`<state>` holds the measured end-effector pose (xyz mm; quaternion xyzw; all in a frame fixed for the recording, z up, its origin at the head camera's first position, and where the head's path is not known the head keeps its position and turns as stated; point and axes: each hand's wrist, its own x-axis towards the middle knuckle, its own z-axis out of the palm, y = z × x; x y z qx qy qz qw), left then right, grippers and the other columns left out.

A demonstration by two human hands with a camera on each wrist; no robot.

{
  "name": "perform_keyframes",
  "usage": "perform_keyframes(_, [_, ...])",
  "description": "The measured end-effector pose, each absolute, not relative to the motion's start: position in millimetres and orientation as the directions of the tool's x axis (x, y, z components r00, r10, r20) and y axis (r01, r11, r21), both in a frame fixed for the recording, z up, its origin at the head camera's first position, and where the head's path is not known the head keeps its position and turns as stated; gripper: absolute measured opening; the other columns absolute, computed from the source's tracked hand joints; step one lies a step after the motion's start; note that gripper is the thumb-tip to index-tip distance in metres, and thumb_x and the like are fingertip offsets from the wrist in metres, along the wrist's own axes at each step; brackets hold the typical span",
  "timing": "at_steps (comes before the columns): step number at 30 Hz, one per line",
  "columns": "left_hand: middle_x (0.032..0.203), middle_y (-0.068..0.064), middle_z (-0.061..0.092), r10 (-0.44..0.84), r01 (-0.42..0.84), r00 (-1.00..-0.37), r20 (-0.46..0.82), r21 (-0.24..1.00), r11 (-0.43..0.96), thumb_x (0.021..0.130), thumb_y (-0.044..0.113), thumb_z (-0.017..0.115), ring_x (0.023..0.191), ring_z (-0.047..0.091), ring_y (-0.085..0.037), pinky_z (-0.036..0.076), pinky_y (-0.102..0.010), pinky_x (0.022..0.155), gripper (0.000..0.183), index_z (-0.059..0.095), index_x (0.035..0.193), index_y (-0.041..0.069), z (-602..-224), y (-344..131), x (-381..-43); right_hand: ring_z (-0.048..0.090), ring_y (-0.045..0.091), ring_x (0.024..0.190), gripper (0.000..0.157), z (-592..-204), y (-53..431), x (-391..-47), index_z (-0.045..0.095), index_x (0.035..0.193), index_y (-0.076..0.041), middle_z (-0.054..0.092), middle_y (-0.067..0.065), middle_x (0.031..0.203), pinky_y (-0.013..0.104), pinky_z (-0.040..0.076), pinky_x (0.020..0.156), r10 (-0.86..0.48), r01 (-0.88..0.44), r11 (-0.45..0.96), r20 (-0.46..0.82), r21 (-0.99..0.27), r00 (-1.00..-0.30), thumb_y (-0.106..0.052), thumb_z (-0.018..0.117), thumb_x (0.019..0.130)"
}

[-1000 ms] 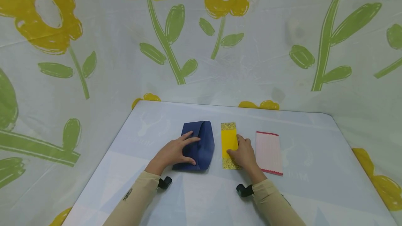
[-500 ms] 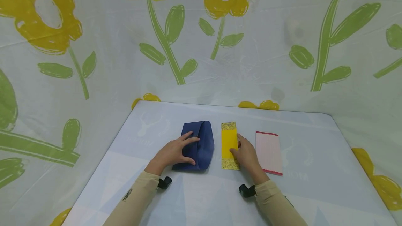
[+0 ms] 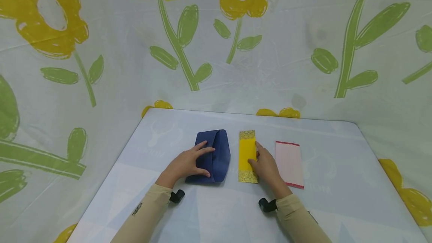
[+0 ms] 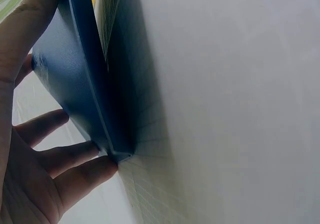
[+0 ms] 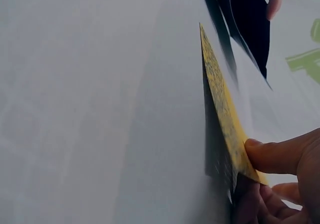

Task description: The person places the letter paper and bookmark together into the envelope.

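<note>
A dark blue envelope (image 3: 221,160) lies on the table, its pointed flap folded out to the right. My left hand (image 3: 183,164) rests on the envelope's left part with fingers spread, and in the left wrist view several fingertips (image 4: 82,151) touch its edge. Right of the envelope is a narrow yellow card (image 3: 247,155) with gold glitter bands at both ends. My right hand (image 3: 269,168) pinches the card's right edge, thumb on top and fingers underneath. That edge is lifted and the card slopes down to the left in the right wrist view.
A pale pink card (image 3: 290,166) with red strips along its short ends lies right of my right hand. The white table (image 3: 216,213) meets a flower-printed curtain (image 3: 276,66) at the back and sides. Black wrist cameras (image 3: 267,205) sit at both cuffs.
The yellow card has shifted slightly to the right with my right hand, and my right thumb has drawn back toward its right edge. My left hand and the blue envelope have kept their place.
</note>
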<state>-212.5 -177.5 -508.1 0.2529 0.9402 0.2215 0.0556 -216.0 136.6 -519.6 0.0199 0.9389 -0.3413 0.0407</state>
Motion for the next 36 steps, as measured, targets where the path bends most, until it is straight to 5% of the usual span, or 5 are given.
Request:
perform_keyframes(9, [0.165, -0.010, 0.031, 0.501, 0.451, -0.865, 0.011, 0.454, 0.769, 0.072, 0.062, 0.083, 0.137, 0.048, -0.044, 0.047, -0.057, 0.104, 0.090, 0.047, 0.151, 0.038, -509.5, -178.2, -213.2, 0.054, 0.023, 0.080, 0.072, -521.9, 140.7, -216.6, 0.034, 0.158, -0.005, 0.060, 0.017, 0.116, 0.031, 0.053, 0.071, 0.019, 0.093, 0.724, -0.116, -0.683, -0.993, -0.013, 0.069, 0.096])
perform_keyframes(36, [0.165, -0.010, 0.030, 0.503, 0.458, -0.864, 0.019, 0.447, 0.768, 0.072, 0.062, 0.083, 0.138, 0.048, -0.042, 0.047, -0.056, 0.104, 0.091, 0.047, 0.152, 0.038, -510.0, -178.4, -214.0, 0.056, 0.025, 0.089, 0.071, -519.0, 140.1, -218.6, 0.028, 0.160, -0.014, 0.055, 0.016, 0.121, 0.028, 0.053, 0.075, 0.025, 0.106, 0.573, -0.112, -0.813, -0.993, -0.009, 0.065, 0.099])
